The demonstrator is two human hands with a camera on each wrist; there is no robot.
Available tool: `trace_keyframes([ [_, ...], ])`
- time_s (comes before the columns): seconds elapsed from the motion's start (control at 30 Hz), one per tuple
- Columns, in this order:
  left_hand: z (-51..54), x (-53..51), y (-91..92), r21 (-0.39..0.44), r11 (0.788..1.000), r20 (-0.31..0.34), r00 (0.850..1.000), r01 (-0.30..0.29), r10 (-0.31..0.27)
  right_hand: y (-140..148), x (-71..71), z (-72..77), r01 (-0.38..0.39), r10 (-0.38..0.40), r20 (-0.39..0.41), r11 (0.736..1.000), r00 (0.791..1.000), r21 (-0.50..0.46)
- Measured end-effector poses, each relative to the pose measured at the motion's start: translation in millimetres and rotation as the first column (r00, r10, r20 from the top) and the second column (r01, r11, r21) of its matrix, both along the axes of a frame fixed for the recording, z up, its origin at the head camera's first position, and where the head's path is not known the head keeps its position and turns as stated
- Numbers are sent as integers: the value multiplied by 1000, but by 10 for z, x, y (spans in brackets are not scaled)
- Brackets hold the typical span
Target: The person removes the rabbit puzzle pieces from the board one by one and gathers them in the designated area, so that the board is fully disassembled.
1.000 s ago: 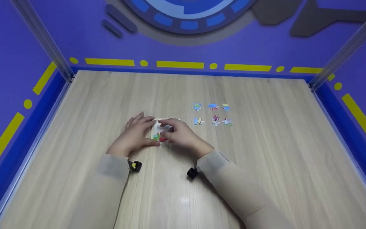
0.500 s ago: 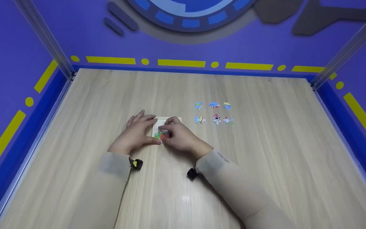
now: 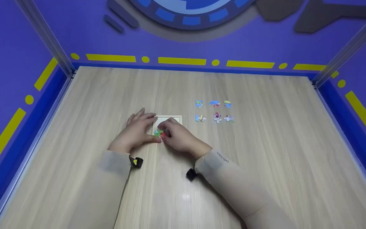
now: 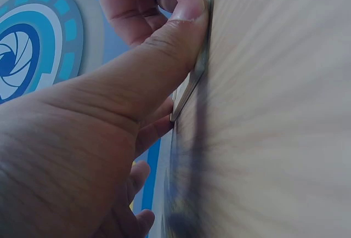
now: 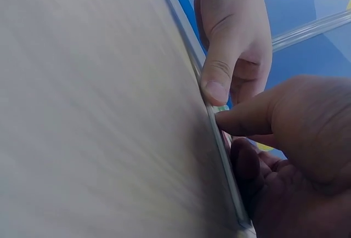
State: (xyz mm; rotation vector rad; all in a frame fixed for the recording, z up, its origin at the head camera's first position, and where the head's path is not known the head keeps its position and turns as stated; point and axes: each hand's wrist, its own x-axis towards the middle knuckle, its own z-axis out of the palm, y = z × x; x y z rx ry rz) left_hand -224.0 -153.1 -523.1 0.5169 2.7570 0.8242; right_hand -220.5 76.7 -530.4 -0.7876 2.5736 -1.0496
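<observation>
A shallow wooden puzzle tray (image 3: 180, 119) lies between the hands, with green and red pieces (image 3: 158, 132) at its front left. My left hand (image 3: 133, 133) holds the tray's left side, thumb at the front edge and index finger at the far left corner; the left wrist view shows the thumb (image 4: 159, 57) against the tray's edge. My right hand (image 3: 181, 136) is over the tray with bent fingers, its thumb and fingers around the red piece, which they partly hide. In the right wrist view the right thumb (image 5: 249, 114) touches a piece inside the tray.
Loose puzzle pieces lie right of the tray in two rows: a far row (image 3: 214, 103) and a nearer row (image 3: 217, 117). Purple and blue walls stand behind and beside the wooden table (image 3: 265, 143).
My right index finger has bent and drawn back over the tray, and the thumb has shifted slightly left. My left hand keeps its place on the tray. The loose pieces have not moved.
</observation>
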Motion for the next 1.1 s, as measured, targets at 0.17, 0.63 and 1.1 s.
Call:
trace_keyframes([
  [0.17, -10, -8, -2, 16, 1000, 12, 1000, -6, 5, 3, 0, -1, 14, -13, 37, 999, 999, -35],
  [0.63, 34, 1, 10, 0, 1000, 1, 1000, 4, -4, -3, -12, 15, 14, -14, 10, 1000, 1000, -16],
  [1.1, -8, -16, -6, -7, 1000, -8, 1000, 11, -11, -17, -1, 30, 9, -9, 24, 1000, 1000, -3],
])
